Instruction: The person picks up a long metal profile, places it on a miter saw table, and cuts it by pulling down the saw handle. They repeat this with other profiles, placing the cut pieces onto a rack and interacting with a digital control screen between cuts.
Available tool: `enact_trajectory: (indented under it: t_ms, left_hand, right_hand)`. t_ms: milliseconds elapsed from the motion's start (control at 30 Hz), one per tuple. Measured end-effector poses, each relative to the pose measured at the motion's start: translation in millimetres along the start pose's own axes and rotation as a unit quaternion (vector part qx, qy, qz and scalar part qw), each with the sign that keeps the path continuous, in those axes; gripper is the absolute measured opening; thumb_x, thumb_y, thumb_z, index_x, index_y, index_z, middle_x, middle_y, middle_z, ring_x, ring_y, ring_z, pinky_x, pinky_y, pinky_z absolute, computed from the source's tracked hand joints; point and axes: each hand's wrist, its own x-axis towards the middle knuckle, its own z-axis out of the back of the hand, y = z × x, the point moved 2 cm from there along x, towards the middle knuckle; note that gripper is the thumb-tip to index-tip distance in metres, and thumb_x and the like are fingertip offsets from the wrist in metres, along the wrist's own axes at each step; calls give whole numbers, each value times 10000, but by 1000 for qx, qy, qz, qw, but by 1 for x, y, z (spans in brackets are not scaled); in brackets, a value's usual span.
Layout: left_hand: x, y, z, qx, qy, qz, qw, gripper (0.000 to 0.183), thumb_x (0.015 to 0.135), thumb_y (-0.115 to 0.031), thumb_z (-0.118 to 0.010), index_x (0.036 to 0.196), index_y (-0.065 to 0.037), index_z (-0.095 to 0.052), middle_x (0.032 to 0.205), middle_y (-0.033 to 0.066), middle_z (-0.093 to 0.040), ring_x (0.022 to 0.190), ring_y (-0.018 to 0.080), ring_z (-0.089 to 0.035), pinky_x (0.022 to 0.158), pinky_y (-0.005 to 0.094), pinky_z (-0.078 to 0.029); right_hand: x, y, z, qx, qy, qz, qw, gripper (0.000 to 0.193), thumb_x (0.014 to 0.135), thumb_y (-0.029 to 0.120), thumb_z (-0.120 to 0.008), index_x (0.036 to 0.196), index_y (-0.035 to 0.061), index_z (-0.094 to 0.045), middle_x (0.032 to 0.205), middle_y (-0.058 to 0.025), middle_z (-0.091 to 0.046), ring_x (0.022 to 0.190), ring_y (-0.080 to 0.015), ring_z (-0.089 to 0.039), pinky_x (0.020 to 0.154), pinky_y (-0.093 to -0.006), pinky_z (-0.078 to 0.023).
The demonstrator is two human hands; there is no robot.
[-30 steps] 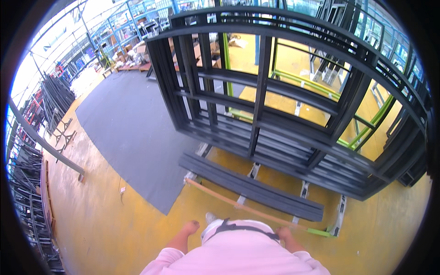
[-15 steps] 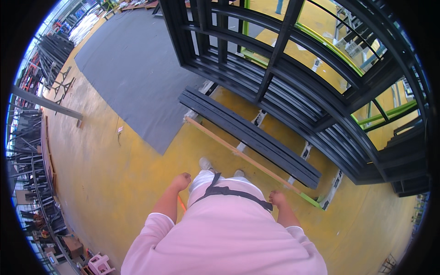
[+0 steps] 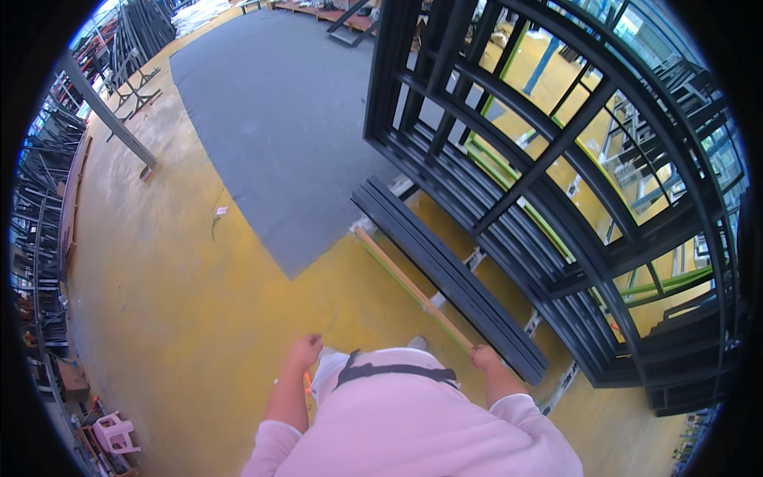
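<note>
My left hand (image 3: pixel 305 350) hangs in front of my left thigh, fingers loosely curled, and nothing shows in it. Just below it, an orange strip (image 3: pixel 307 382) shows beside my leg; I cannot tell what it is. On the other side, my right hand (image 3: pixel 482 356) is also curled, with nothing visible in the fingers. In the picture it overlaps the near end of a long wooden strip (image 3: pixel 413 288) with a green edge; whether they touch I cannot tell. Beyond the strip lies a bundle of dark grey metal profiles (image 3: pixel 449 278), resting on low wrapped supports (image 3: pixel 475 258).
Large black window-like frames (image 3: pixel 509 199) stand upright at the right, close to the profiles. A grey mat (image 3: pixel 278 119) covers the floor ahead. At the left are a slanting grey post (image 3: pixel 107 111), racks of dark profiles (image 3: pixel 44 215) and a pink stool (image 3: pixel 115 433).
My view has turned left and moved forward. The frames and profile bundle sit nearer my right side. Both arms have swung slightly, and my hands still hang low, holding nothing visible.
</note>
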Motion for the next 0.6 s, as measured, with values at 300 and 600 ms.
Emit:
enact_trajectory:
  t_ms: [300,600]
  left_hand:
    - [-93,333,69,-368,-129,269,881,115,864,-99,-410,775,-79,-481,596,46,-461,430,144,-435,359,281,-287]
    - [-184,475,76,-581,-261,261,725,122,907,-165,-499,911,-48,-531,638,32,-482,420,126,-427,342,273,-280]
  right_hand:
    - [43,338,-61,-205,63,180,960,448,832,315,-570,1217,93,-629,1187,-165,-640,1091,-283,-610,929,-371,-478]
    - [51,601,-147,-315,140,262,901,496,853,372,-553,1234,60,-611,1170,-154,-648,951,-253,-667,895,-360,-499]
